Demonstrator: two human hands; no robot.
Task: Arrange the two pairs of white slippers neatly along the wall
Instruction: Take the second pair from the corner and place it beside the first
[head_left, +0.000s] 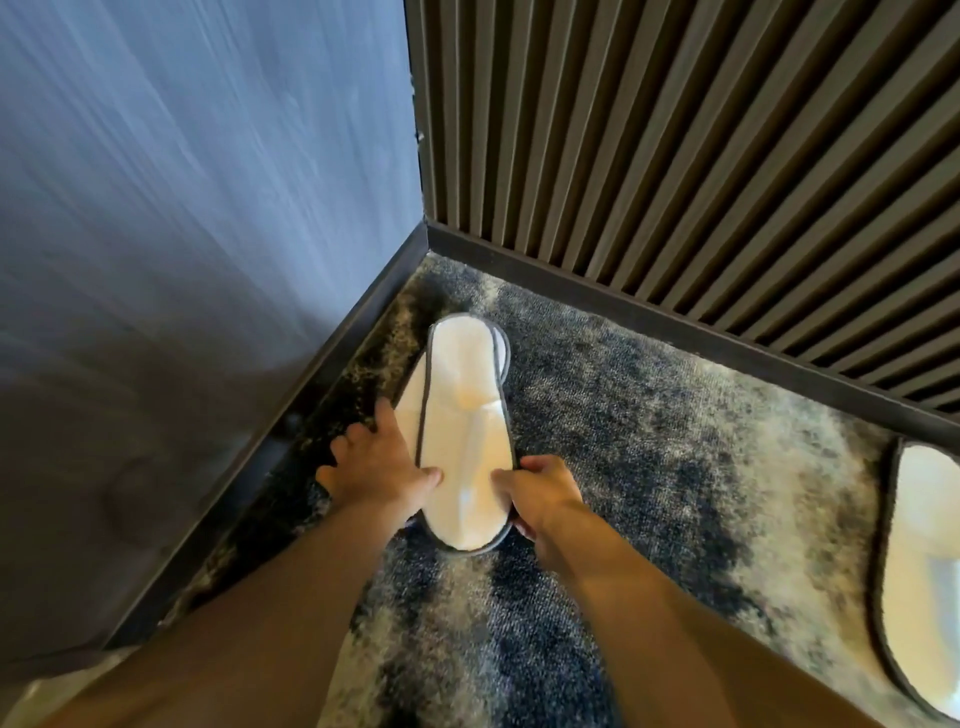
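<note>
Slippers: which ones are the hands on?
The stacked white slippers in the corner, with the left hand and right hand on them. The other slipper, at the right edge, lies untouched.

Stacked slippers (462, 431): on carpet (649, 441), in corner
Left hand (376, 462): flat on left edge
Right hand (540, 499): gripping right edge

A stacked pair of slippers (465, 415) is lying on the carpet (649, 441) in the corner where two walls are meeting, the smooth wall (182, 208) standing to its left and the slatted wall (701, 156) running behind it. The top slipper is sitting on the lower one, whose edge is showing at the left. The left hand (376, 462) is resting against the pair's left side, the right hand (540, 493) touching its right. Another slipper (922, 571) is lying well apart at the far right, near the slatted wall's baseboard (675, 317).
</note>
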